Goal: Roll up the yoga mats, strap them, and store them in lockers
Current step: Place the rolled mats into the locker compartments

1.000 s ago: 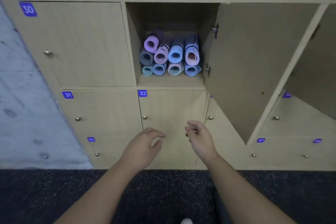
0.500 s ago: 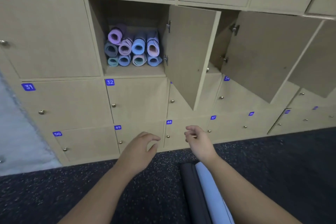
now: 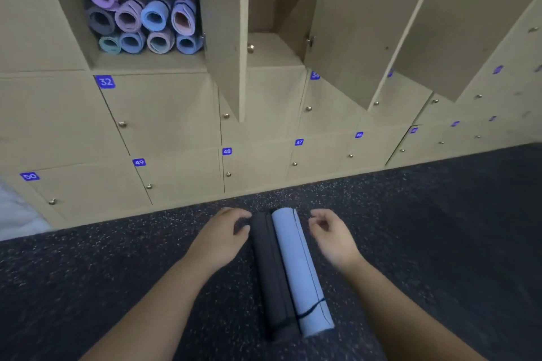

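Two rolled mats lie side by side on the dark floor in front of me: a black mat on the left and a light blue mat on the right with a thin black strap near its close end. My left hand hovers by the black mat's far end, fingers loosely curled and holding nothing. My right hand hangs just right of the blue mat, also loose and not gripping anything. Up left, an open locker holds several rolled mats in purple, pink, blue and teal.
Locker doors stand open above, one beside the filled locker, others further right over a second open compartment. Closed numbered lockers line the wall below. Dark speckled floor spreads to the right. A pale wall patch shows at the far left.
The view has tilted down and shifted right, bringing the two rolled mats on the floor fully into sight. Both hands have dropped to either side of the mats' far ends.
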A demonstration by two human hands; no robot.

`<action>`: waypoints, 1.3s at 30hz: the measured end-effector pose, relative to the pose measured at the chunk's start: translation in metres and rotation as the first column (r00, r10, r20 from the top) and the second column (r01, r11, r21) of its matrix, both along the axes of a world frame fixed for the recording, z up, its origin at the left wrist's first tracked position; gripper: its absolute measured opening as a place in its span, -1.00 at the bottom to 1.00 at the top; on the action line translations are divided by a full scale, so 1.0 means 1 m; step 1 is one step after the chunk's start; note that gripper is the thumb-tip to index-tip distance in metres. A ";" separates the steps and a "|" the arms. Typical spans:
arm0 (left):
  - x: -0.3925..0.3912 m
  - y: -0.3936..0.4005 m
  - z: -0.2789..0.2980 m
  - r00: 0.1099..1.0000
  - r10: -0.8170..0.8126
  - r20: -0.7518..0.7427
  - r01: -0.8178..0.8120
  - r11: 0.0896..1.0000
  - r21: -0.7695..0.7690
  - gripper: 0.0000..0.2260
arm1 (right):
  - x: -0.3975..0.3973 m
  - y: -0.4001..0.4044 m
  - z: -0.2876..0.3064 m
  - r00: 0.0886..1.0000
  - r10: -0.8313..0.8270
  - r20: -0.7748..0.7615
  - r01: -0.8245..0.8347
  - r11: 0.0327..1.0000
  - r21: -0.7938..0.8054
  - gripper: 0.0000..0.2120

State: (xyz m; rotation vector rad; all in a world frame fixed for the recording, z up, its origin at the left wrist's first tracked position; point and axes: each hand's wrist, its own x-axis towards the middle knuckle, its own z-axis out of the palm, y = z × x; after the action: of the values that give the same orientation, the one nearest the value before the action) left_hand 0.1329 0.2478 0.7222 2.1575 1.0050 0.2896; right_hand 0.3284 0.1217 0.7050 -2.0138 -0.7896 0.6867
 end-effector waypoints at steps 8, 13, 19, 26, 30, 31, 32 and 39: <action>0.083 -0.042 -0.041 0.979 -0.175 -0.100 0.166 0.982 -0.091 -0.72 | 0.079 -0.065 -0.035 0.990 -0.141 -0.025 0.138 0.986 -0.091 -0.80; 0.142 -0.014 -0.080 0.967 -0.202 -0.152 0.186 0.976 -0.117 -0.72 | 0.121 -0.053 -0.074 0.976 -0.191 -0.109 0.171 0.971 -0.168 -0.78; 0.223 0.016 -0.165 0.911 -0.326 -0.252 0.261 0.929 -0.262 -0.63 | 0.175 -0.032 -0.139 0.960 -0.239 -0.144 0.182 0.928 -0.326 -0.72; 0.278 0.022 -0.286 0.915 -0.269 -0.302 0.148 0.918 -0.368 -0.63 | 0.214 -0.012 -0.264 0.950 -0.212 -0.231 0.060 0.846 -0.530 -0.70; 0.279 0.003 -0.384 0.911 -0.212 -0.353 0.021 0.880 -0.474 -0.60 | 0.223 -0.006 -0.350 0.947 -0.144 -0.289 -0.066 0.789 -0.611 -0.63; 0.280 -0.004 -0.409 0.908 -0.202 -0.367 -0.005 0.871 -0.491 -0.59 | 0.226 -0.007 -0.373 0.941 -0.130 -0.314 -0.100 0.776 -0.622 -0.62; 0.281 -0.012 -0.436 0.905 -0.182 -0.384 -0.048 0.854 -0.518 -0.57 | 0.227 -0.008 -0.396 0.934 -0.111 -0.340 -0.138 0.765 -0.630 -0.64; 0.309 -0.050 -0.627 0.902 -0.094 -0.421 -0.207 0.763 -0.612 -0.47 | 0.254 -0.013 -0.569 0.913 0.037 -0.407 -0.317 0.692 -0.649 -0.64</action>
State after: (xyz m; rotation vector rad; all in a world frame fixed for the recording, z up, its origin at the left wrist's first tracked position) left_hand 0.4418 0.1982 0.0950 1.5596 1.1951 -0.4861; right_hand 0.5828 0.1091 0.1359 -2.3671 -0.5333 1.6400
